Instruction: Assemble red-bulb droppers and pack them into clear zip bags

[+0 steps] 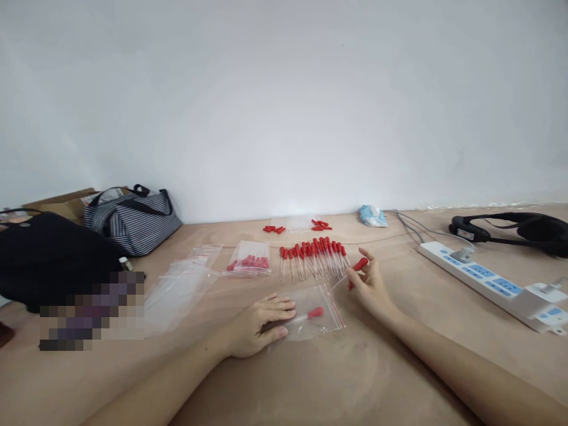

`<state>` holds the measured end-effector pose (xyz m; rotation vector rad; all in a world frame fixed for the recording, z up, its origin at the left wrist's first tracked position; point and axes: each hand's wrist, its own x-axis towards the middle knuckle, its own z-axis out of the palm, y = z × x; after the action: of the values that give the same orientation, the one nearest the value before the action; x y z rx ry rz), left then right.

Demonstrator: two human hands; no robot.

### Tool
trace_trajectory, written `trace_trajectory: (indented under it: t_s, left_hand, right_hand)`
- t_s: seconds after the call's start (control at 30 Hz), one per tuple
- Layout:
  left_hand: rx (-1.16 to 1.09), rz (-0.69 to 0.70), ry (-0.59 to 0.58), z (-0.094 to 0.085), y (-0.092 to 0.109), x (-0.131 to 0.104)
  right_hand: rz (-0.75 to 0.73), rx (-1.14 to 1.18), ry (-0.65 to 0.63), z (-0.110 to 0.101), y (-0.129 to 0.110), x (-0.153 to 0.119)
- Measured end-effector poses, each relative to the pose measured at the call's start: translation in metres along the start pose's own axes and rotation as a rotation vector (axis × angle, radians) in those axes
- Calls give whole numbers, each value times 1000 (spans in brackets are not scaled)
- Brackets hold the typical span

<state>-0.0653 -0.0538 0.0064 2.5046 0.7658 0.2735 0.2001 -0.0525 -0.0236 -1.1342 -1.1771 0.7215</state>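
My left hand lies with fingers stretched over the left end of a clear zip bag, its thumb apart from them. Inside that bag is one glass dropper with a red rubber bulb; the rest of its tube runs toward my fingers. To the right, my right hand pinches another dropper near its red bulb, the thin tube pointing down-left toward the bag's red-lined mouth. Just behind the bag, a row of several red-bulbed droppers lies side by side, tubes toward me.
Filled zip bags lie left of the row, flat zip bags farther left. More red bulbs lie by the wall. A blue mask, power strip and black headset are right; a striped bag is left.
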Motion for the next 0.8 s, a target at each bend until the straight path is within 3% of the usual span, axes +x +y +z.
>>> trace_trajectory:
  t_s: [0.13, 0.3, 0.47, 0.67, 0.8]
  left_hand:
    - [17, -15, -14, -1, 2, -1]
    - [11, -40, -10, -1, 4, -1]
    - [21, -25, 4, 0, 3, -1]
    - [22, -34, 16, 1, 3, -1]
    - [32, -54, 17, 2, 3, -2]
  right_hand:
    - [-1, 45, -51, 7, 3, -6]
    - [-2, 18, 68, -5, 7, 5]
    - [111, 61, 57, -4, 9, 5]
    - [312, 331, -180, 10, 6, -8]
    - [320, 226, -341, 9, 4, -11]
